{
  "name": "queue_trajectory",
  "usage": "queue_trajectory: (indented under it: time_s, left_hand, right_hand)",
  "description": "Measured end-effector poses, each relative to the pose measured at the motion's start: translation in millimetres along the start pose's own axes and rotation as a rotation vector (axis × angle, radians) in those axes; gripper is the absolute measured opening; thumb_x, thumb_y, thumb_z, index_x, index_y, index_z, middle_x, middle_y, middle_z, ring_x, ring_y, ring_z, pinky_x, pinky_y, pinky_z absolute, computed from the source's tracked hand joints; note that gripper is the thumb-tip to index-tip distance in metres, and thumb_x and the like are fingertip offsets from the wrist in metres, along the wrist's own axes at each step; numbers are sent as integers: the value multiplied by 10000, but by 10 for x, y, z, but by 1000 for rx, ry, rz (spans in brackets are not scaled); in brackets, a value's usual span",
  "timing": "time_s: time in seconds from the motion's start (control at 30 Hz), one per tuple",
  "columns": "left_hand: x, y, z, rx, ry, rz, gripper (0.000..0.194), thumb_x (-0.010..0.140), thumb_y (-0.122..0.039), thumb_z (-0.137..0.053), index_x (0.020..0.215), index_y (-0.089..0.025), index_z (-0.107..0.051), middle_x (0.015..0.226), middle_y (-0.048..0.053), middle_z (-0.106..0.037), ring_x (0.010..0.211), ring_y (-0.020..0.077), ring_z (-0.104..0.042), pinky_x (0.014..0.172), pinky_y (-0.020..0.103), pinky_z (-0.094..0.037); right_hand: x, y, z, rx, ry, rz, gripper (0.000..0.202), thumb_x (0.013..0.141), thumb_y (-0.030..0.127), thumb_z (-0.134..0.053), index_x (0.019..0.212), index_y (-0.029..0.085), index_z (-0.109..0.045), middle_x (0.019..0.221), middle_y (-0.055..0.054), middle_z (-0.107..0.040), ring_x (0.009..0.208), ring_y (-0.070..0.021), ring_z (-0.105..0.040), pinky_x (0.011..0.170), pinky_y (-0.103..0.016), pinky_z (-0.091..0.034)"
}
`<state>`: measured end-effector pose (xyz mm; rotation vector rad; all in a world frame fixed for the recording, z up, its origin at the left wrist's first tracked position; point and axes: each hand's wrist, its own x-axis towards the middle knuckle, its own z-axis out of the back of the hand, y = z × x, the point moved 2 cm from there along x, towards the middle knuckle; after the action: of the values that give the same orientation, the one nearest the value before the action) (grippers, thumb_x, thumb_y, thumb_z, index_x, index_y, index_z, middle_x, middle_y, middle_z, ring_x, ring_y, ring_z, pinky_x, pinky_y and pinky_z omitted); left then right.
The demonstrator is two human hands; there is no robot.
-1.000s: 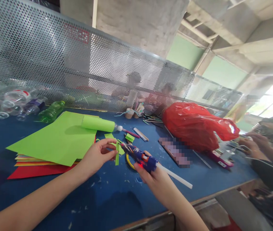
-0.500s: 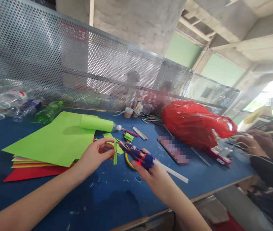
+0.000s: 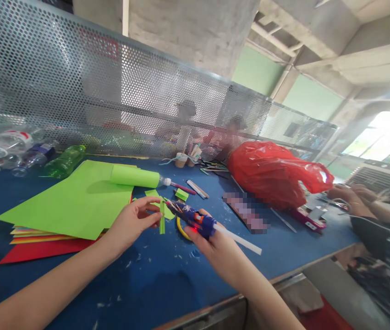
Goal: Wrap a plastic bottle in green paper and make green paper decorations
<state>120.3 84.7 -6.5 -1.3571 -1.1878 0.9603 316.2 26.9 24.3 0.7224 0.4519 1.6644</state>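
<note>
My left hand (image 3: 136,219) pinches a narrow folded strip of green paper (image 3: 162,222) upright above the blue table. My right hand (image 3: 211,238) is wrapped round a dark blue glue gun (image 3: 189,214), whose red light glows by my fingers. From its back end sticks a long white glue stick (image 3: 241,239). The gun's nozzle is at the upper part of the strip; whether they touch I cannot tell. Behind my left hand lies a bottle wrapped in green paper (image 3: 134,177), on a stack of coloured sheets (image 3: 67,201). A yellow ring-shaped thing (image 3: 181,229) is partly hidden behind the gun.
Clear and green plastic bottles (image 3: 66,161) lie at the back left, before a perforated metal screen (image 3: 153,87). A red plastic bag (image 3: 270,172) and a power strip (image 3: 308,219) are on the right. Cups of pens (image 3: 181,159) stand at the back. A co-worker's hands (image 3: 356,199) show far right.
The view has shifted slightly, so most things sit a little further left. My hands keep the same hold, with the nozzle still at the strip. The co-worker's hands have moved lower.
</note>
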Motion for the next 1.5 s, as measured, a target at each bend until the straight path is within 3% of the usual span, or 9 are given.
queue_trajectory:
  time_s: [0.37,0.63,1.03,1.27,1.5]
  left_hand:
    - [-13,-10,12,-20,2,15,429,628,-266,-729,1025,-163,-603,799,-8,-672,632,111,-597,631,253,-497]
    - [-12,-14,13,-20,3,13,409,623,-244,-729,1007,-166,-611,775,-14,-676,611,108,-598,625,254,-499]
    - [16,-10,36,-46,-24,-6,409,602,-255,-748,981,-172,-619,757,-17,-679,633,121,-623,637,257,-517]
    - [23,-21,57,-56,-47,-18,411,608,-254,-754,990,-167,-626,741,-17,-683,638,117,-619,642,244,-515]
    - [40,-2,93,-56,-58,-26,418,628,-271,-753,1013,-169,-624,758,-13,-676,694,132,-632,686,259,-517]
  right_hand:
    - [-68,-10,-10,-133,79,28,500,862,511,-470,1234,201,-598,1342,-111,-535,1264,-299,-458,1055,-443,-357]
    - [-56,39,19,-133,45,74,424,866,461,-505,1207,240,-625,1277,-80,-592,1227,-284,-498,1034,-416,-389]
    - [-107,-16,1,-169,109,6,517,851,518,-481,1225,188,-615,1344,-124,-537,1269,-320,-456,1043,-472,-374]
    - [-147,-103,-58,-196,67,11,525,838,543,-495,1193,183,-637,1326,-126,-556,1247,-304,-489,1044,-455,-383]
    - [-174,-109,-64,-207,104,-1,594,841,572,-467,1247,160,-602,1366,-145,-515,1273,-305,-463,1061,-444,-367]
